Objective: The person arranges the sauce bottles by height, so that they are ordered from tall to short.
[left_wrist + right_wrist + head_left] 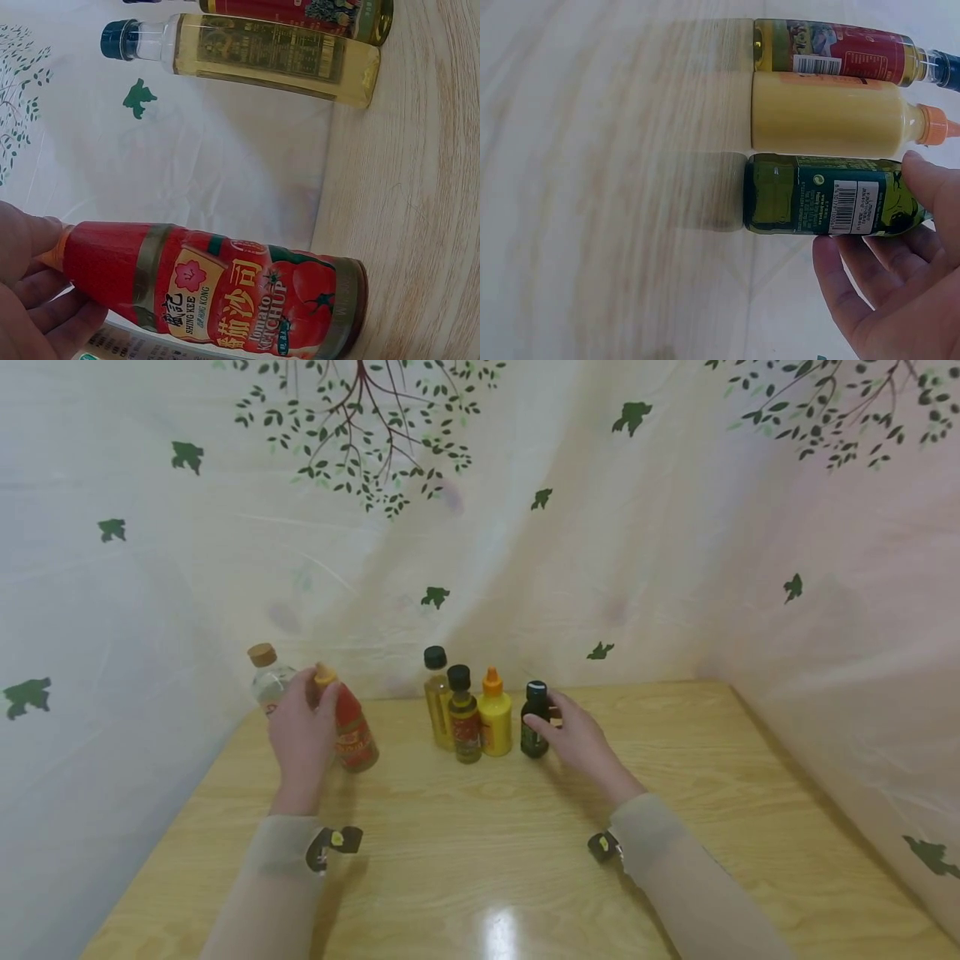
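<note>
My left hand (303, 727) pinches the orange cap of a tomato ketchup bottle (356, 735). The bottle's red label faces the left wrist camera, and its cap is partly hidden by my fingers. Whether its base touches the table cannot be told. My right hand (581, 735) holds a small dark green glass bottle (534, 727), thumb on one side and fingers on the other. In the right wrist view this green bottle (832, 195) stands on the table beside a yellow squeeze bottle (825, 112) with an orange nozzle.
A clear bottle with a brown cap (262, 655) stands behind my left hand. Near the middle are a tall pale-oil bottle (437, 702) and a dark-capped bottle with a red label (465, 727). A leaf-patterned sheet (525, 552) hangs behind the wooden table (450, 843).
</note>
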The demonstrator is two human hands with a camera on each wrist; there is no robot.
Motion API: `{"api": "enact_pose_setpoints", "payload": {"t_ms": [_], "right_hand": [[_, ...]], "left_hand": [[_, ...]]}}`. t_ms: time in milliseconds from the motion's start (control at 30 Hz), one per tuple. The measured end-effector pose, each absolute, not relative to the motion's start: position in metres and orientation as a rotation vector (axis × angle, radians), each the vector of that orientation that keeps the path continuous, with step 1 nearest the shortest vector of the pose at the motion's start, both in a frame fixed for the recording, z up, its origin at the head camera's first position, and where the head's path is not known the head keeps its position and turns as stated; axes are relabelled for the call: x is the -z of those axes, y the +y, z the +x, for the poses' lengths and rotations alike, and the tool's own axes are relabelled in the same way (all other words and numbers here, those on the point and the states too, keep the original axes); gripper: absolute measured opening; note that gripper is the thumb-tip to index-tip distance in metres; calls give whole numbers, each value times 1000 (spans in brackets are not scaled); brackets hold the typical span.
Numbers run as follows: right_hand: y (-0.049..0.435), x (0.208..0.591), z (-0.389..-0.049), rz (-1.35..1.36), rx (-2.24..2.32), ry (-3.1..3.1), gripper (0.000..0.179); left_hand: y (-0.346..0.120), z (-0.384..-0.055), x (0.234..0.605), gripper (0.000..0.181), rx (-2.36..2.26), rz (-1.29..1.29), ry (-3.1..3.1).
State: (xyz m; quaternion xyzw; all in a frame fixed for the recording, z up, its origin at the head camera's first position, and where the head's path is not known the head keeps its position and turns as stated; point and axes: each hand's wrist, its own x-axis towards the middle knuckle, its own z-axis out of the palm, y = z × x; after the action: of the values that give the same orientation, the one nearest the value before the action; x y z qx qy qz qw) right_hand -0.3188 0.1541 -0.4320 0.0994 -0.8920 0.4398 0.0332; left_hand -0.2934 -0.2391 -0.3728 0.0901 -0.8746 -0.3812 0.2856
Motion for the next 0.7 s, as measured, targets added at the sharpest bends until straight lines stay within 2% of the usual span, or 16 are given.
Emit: {"api": "enact_pose_setpoints", "payload": {"t_ms": [267, 700], "right_hand": [[154, 432, -320, 309, -1333, -2752, 63], [153, 432, -320, 303, -1332, -2752, 64]], "left_hand": [[-235, -289, 369, 51, 1014, 197, -2319], [-230, -279, 354, 60, 987, 162, -2236]]}}
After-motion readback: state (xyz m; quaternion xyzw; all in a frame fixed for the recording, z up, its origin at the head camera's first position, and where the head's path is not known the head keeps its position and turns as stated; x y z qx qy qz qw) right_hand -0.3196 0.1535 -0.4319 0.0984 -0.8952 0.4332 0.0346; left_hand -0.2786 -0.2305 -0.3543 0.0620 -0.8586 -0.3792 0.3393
